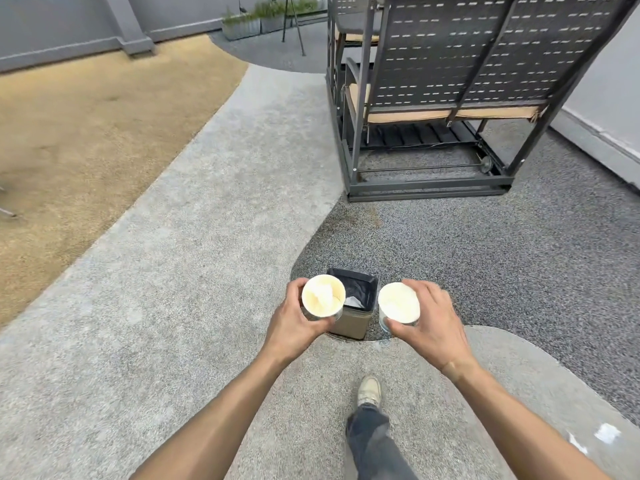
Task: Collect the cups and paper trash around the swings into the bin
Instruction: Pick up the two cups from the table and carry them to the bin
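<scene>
Two cups up in front, one in each hand, both upright with their mouths facing the camera. The left cup [323,295] has a crumpled bit of paper [323,292] sitting inside it; the left hand [296,320] has its fingers and thumb curled round the cup's wall, thumb on the near side. The right cup [398,302] looks pale inside, what it holds is hard to make out; the right hand [429,320] wraps it from the right, thumb across the near side, fingers round the far rim. Between the two cups, down on the floor, there's the bin [353,322], a small square one, tan walls, black liner [356,289] folded over the rim, something white low inside it. Both cups sit above and to either side of the bin's mouth, neither in it. The bin stands right where the dark speckled floor [485,258] meets the lighter grey path [194,237]. One shoe [369,391] and a jeans leg show below. Further back, a dark metal swing [443,98] with a tan cushion, and off left a sandy patch of ground [86,126].
</scene>
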Motion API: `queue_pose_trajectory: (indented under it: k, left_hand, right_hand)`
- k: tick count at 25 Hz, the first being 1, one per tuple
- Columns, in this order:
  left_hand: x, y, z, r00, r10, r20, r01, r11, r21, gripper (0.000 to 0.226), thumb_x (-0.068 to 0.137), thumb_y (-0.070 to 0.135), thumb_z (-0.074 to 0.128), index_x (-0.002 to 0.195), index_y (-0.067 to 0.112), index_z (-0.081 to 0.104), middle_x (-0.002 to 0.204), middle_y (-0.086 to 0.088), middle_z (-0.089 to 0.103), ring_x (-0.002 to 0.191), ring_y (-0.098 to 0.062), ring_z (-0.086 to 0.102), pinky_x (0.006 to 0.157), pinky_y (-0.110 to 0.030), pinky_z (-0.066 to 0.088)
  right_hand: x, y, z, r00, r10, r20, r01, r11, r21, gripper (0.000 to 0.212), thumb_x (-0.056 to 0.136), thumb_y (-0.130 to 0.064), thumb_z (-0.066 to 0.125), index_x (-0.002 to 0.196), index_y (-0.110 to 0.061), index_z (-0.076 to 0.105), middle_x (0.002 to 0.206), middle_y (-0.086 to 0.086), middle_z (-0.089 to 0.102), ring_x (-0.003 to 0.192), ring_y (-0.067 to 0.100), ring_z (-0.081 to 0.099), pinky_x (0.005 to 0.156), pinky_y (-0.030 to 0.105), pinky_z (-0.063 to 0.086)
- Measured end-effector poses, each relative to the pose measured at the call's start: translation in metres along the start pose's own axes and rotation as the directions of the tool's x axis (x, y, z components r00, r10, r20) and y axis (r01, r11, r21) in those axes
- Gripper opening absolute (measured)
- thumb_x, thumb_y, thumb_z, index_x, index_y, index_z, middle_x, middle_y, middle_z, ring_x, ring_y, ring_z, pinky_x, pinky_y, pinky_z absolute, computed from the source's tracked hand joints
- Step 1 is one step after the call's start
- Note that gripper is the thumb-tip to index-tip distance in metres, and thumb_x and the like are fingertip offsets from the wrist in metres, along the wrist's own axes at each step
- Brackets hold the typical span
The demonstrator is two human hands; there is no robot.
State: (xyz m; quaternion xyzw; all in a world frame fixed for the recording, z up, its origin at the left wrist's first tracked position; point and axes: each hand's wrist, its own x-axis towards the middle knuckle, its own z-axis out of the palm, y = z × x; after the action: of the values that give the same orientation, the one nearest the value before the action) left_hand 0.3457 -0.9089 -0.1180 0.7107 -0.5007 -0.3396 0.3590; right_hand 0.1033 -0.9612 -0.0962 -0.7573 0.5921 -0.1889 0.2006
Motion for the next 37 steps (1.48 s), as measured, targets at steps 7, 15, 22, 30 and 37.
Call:
queue_pose_trajectory:
  k: [7, 15, 22, 30, 37]
  left_hand:
    - [0.126, 0.026, 0.023, 0.999, -0.051, 0.01, 0.051, 0.998, 0.038, 0.084, 0.062, 0.048, 0.084, 0.127, 0.039, 0.032, 0.117, 0.013, 0.058, 0.107, -0.014, 0.059, 0.091, -0.035, 0.052]
    - [0.252, 0.054, 0.061, 0.991, -0.127, 0.036, 0.124, 0.99, 0.066, 0.083, 0.066, 0.037, 0.085, 0.13, 0.038, 0.031, 0.115, 0.014, 0.054, 0.109, -0.014, 0.058, 0.093, -0.034, 0.051]
    - [0.319, 0.024, 0.082, 0.973, -0.205, 0.105, 0.194, 0.975, 0.107, 0.084, 0.067, 0.035, 0.085, 0.13, 0.039, 0.03, 0.111, 0.015, 0.053, 0.105, -0.012, 0.055, 0.086, -0.026, 0.045]
    - [0.379, -0.084, 0.133, 0.908, -0.361, 0.212, 0.332, 0.929, 0.16, 0.081, 0.068, 0.031, 0.086, 0.133, 0.03, 0.037, 0.11, 0.011, 0.058, 0.107, -0.014, 0.056, 0.086, -0.025, 0.043]
    - [0.409, -0.211, 0.218, 0.847, -0.475, 0.237, 0.412, 0.87, 0.273, 0.079, 0.066, 0.032, 0.085, 0.129, 0.028, 0.038, 0.112, 0.004, 0.064, 0.104, -0.023, 0.061, 0.087, -0.041, 0.052]
  right_hand:
    - [0.132, 0.042, 0.008, 0.999, 0.021, 0.046, -0.023, 0.999, 0.036, 0.077, 0.072, -0.047, 0.073, 0.138, -0.027, 0.037, 0.132, -0.002, 0.042, 0.12, 0.012, 0.033, 0.09, 0.035, 0.038]
    - [0.263, 0.082, 0.004, 0.991, 0.047, 0.127, -0.051, 0.998, 0.028, 0.08, 0.073, -0.052, 0.072, 0.14, -0.029, 0.035, 0.132, -0.005, 0.042, 0.113, 0.002, 0.029, 0.093, 0.039, 0.043]
    - [0.31, 0.106, 0.044, 0.957, 0.194, 0.217, -0.208, 0.977, 0.042, 0.081, 0.073, -0.052, 0.073, 0.141, -0.032, 0.033, 0.133, -0.003, 0.042, 0.121, 0.013, 0.037, 0.094, 0.044, 0.043]
    - [0.321, 0.151, 0.167, 0.866, 0.388, 0.315, -0.427, 0.902, 0.062, 0.083, 0.075, -0.046, 0.073, 0.144, -0.032, 0.028, 0.133, -0.001, 0.037, 0.119, 0.02, 0.045, 0.091, 0.046, 0.049]
    - [0.32, 0.217, 0.307, 0.793, 0.467, 0.39, -0.475, 0.876, -0.083, 0.081, 0.076, -0.041, 0.071, 0.142, -0.032, 0.025, 0.136, 0.002, 0.036, 0.115, 0.027, 0.051, 0.084, 0.044, 0.05]
